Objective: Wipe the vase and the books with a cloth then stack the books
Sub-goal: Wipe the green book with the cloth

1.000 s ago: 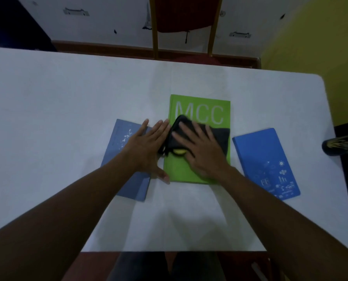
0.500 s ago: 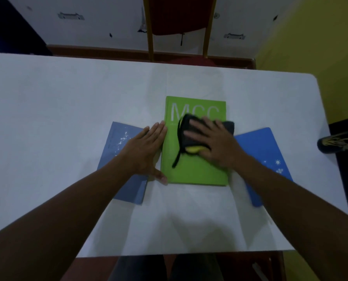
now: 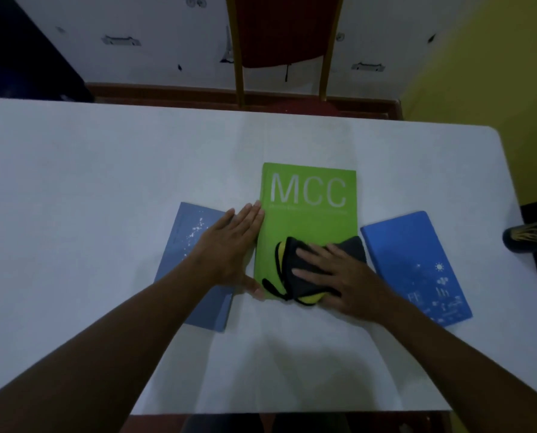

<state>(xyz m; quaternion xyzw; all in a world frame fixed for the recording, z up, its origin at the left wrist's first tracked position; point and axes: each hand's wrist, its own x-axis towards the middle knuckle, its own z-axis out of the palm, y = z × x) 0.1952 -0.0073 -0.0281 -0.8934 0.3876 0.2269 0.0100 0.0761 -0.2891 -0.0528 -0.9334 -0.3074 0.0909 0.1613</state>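
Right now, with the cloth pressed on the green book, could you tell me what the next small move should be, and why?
Probably sweep the cloth up toward the MCC lettering. The right hand presses it flat on the near end of the green book, whose far half lies bare, while the left hand braces the book's left edge.

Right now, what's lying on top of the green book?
A dark cloth with a yellow side lies on the green book, pressed flat by the right hand. The MCC title shows; the cover beneath the cloth is hidden. The left hand touches its left edge.
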